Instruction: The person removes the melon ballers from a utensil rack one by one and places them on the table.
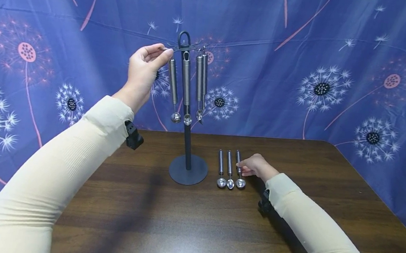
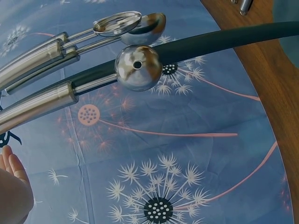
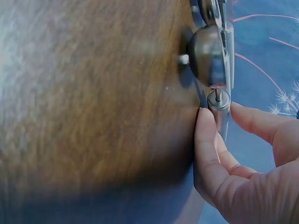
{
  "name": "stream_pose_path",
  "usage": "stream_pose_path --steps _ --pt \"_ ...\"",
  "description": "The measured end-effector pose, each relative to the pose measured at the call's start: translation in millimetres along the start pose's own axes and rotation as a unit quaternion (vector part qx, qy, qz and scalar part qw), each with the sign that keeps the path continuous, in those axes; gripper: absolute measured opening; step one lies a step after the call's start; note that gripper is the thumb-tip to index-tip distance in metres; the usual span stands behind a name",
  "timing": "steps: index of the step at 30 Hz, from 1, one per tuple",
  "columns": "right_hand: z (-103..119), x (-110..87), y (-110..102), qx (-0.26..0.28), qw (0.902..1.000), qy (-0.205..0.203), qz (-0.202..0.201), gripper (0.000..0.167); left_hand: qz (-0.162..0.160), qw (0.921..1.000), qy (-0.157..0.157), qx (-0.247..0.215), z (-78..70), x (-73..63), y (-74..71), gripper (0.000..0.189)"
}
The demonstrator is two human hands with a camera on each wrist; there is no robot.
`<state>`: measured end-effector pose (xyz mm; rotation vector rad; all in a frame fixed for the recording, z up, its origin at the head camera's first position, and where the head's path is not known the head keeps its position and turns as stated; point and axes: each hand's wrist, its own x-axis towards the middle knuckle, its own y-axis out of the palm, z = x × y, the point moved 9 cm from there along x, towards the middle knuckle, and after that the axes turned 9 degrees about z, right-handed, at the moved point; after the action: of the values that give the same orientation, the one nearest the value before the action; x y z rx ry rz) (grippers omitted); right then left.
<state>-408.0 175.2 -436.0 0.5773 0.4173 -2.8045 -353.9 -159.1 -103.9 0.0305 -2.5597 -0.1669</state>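
Note:
A black utensil stand (image 1: 187, 174) carries several steel scoops on its top hooks. Up at its left side, my left hand (image 1: 143, 71) pinches the tip of a hook arm, right beside the top of a hanging melon baller (image 1: 173, 82). That baller's round bowl (image 2: 138, 67) has a small hole, seen in the left wrist view. Three scoops lie side by side on the table, right of the stand's base. My right hand (image 1: 256, 166) pinches the handle of the rightmost scoop (image 1: 240, 183), thumb and forefinger on either side of it in the right wrist view.
Left of the held scoop lie a narrow scoop (image 1: 230, 183) and another round one (image 1: 221, 182). More scoops (image 1: 199, 76) hang at the stand's middle and right. The brown wooden table (image 1: 185, 227) ends at a blue dandelion-print curtain (image 1: 261, 66).

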Motion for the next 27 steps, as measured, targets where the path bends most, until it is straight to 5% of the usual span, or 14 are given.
stream_pose_path --steps 7,27 --pt "-2 -1.6 -3 0.005 0.9999 0.010 0.007 0.021 0.002 1.0000 0.002 0.007 -0.3 0.9 0.0 0.042" --pt "4 -10.4 -14 0.000 1.0000 0.001 0.009 0.012 -0.005 1.0000 -0.004 0.000 -0.2 -1.2 0.0 0.037"
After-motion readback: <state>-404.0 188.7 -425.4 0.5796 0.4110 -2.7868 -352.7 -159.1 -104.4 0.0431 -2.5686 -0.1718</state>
